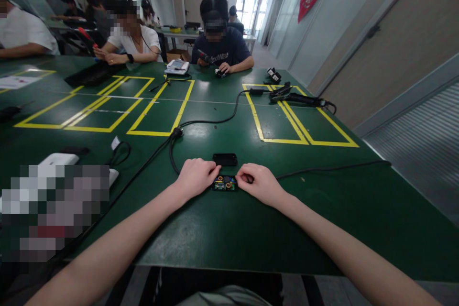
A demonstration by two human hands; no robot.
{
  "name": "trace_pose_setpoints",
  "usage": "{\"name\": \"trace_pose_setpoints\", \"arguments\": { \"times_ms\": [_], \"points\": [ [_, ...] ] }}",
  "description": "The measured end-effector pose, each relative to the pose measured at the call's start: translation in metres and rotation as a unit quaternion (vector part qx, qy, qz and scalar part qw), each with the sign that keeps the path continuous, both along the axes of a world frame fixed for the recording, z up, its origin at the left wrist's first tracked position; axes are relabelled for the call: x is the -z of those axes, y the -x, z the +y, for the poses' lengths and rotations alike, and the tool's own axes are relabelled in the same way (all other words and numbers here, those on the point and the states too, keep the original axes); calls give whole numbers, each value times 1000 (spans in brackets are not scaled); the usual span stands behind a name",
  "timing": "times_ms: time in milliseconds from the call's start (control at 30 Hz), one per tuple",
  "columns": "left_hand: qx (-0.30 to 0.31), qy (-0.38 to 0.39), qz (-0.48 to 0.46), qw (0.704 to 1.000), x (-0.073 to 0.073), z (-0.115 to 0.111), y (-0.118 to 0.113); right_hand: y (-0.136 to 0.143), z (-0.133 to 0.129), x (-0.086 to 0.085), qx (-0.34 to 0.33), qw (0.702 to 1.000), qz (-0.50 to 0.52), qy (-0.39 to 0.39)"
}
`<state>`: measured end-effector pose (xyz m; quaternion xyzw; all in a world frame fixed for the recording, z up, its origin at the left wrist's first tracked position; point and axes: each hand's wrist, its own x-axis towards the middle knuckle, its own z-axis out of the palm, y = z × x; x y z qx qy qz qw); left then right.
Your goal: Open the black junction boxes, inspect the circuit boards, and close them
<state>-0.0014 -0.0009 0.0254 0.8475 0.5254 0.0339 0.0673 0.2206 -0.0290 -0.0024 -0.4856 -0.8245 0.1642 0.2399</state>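
A small black electronics case (224,189) lies open on the green table, showing a circuit board (226,181) with copper-coloured ring coils and coloured parts. My left hand (196,177) is closed, its thumb and fingers at the left end of the case. At the right end, my right hand (260,182) pinches the case's edge with curled fingers; whether a small wire is also between them I cannot tell. Just behind the case lies a flat black cover (224,159), apart from it and near my left fingertips.
Black cables (143,165) cross the table on both sides of my hands. White devices (57,158) lie at the left. Yellow tape rectangles (172,133) mark the table; a black tool (297,99) lies at the far right. Across the table, a person in a dark shirt (225,48) handles small parts.
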Motion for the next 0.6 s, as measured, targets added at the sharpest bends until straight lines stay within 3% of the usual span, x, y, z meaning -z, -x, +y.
{"name": "trace_pose_setpoints", "arguments": {
  "times_ms": [167,300,467,600],
  "points": [
    [-16,-2,-27,1000,-3,0,-1,-1,3,2,46,998,-16,-49],
    [-29,-30,-93,995,4,4,1,-4,7,10,93,991,-8,-97],
    [-11,-37,-144,989,17,11,5,-9,13,19,55,997,13,-57],
    [4,-2,-216,976,20,13,6,-10,14,18,15,994,108,-19]
  ]
}}
